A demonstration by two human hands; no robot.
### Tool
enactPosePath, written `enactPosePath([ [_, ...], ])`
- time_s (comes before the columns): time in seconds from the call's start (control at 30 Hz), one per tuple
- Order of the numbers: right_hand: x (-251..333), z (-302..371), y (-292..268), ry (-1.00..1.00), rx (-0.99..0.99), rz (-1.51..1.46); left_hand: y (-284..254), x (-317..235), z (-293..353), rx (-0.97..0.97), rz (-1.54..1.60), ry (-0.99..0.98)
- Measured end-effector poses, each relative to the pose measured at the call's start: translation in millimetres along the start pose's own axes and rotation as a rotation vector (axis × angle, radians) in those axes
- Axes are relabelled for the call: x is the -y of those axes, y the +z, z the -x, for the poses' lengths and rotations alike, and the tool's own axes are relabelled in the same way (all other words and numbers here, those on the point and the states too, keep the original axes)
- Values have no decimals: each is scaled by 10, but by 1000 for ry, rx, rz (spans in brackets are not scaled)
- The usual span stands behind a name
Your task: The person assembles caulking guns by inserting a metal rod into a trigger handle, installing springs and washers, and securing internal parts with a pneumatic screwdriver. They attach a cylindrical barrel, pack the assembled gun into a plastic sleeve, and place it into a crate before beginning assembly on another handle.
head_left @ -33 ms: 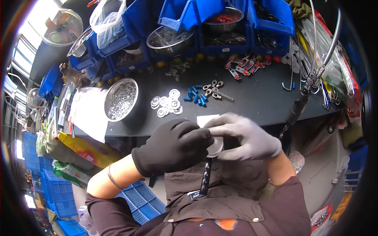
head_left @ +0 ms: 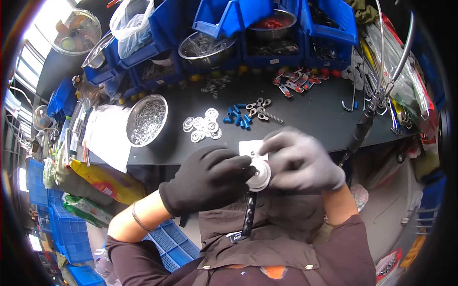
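My left hand (head_left: pixel 207 178), in a black glove, is closed at the left edge of a pale round disc (head_left: pixel 259 176) with a small hub in its middle. A white flat plate (head_left: pixel 247 147) shows just beyond the disc, and a black ribbed handle (head_left: pixel 248 214) points from it toward my body. They look like one handled piece, though my fingers cover where the parts join. My right hand (head_left: pixel 300 159), in a grey glove, is at the disc's right side. Motion smears its curled fingers, so whether they hold anything cannot be made out.
On the black table (head_left: pixel 179 151) lie silvery discs (head_left: pixel 202 126), blue sleeves (head_left: pixel 237 116), small metal links (head_left: pixel 260 107) and red-and-silver clips (head_left: pixel 293 82). A steel bowl (head_left: pixel 148 119) of small metal parts stands left. Blue bins (head_left: pixel 329 21) line the back; a jointed metal arm (head_left: pixel 365 126) rises at right.
My right hand has shifted slightly right and away from the disc, uncovering more of the disc and the white plate. My left hand stays nearly in place.
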State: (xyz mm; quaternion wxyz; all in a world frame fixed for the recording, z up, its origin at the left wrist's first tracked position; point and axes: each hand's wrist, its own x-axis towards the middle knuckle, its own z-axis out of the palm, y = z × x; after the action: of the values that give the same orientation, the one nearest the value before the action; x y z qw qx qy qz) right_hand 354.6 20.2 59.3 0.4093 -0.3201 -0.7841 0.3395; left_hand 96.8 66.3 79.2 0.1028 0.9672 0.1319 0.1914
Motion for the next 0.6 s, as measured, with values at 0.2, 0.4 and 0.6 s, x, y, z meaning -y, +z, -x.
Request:
enactPosePath([
  [0.2,-7,202,-102,44,-403,-215,694,-26,774,-440,246,-582],
  [0.4,-144,48,257,63,-218,2,2014,103,703,-735,1528,-1304],
  [0.6,-367,194,251,94,-434,-451,2111,365,196,-1000,1419,-1222],
])
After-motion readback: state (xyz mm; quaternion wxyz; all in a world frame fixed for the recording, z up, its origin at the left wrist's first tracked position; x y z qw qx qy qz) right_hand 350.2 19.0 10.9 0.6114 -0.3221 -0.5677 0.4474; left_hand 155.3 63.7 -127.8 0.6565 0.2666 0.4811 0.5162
